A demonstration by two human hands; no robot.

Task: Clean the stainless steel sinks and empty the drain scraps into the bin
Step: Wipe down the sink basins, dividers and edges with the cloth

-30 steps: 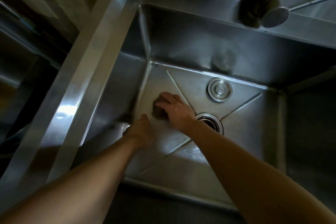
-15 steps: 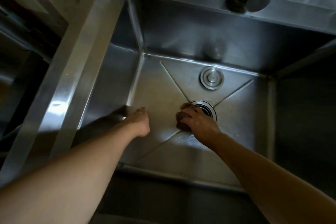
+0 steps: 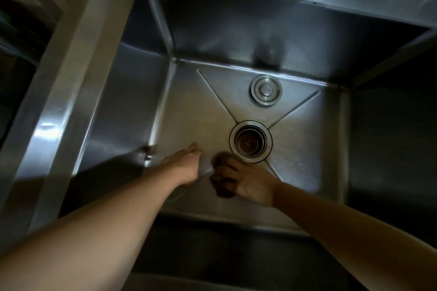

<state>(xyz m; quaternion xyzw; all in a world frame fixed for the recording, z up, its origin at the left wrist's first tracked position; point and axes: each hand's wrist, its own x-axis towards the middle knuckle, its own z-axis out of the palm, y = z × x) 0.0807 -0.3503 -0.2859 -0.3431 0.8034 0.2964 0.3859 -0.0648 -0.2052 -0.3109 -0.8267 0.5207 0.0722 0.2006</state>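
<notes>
Since earlier, I note my right hand [image 3: 248,184] has drawn its dark scrubbing pad [image 3: 223,181] nearer, gripping it on the stainless steel sink [image 3: 189,111] floor beside the round open drain [image 3: 250,141]; my left hand [image 3: 186,163] rests alongside, fingers relaxed.

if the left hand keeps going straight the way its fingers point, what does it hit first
Probably nothing soon: the left hand points up the bare sink floor, passing left of the drain and the loose stopper. The back wall would likely come first, though depth is hard to judge.
</notes>
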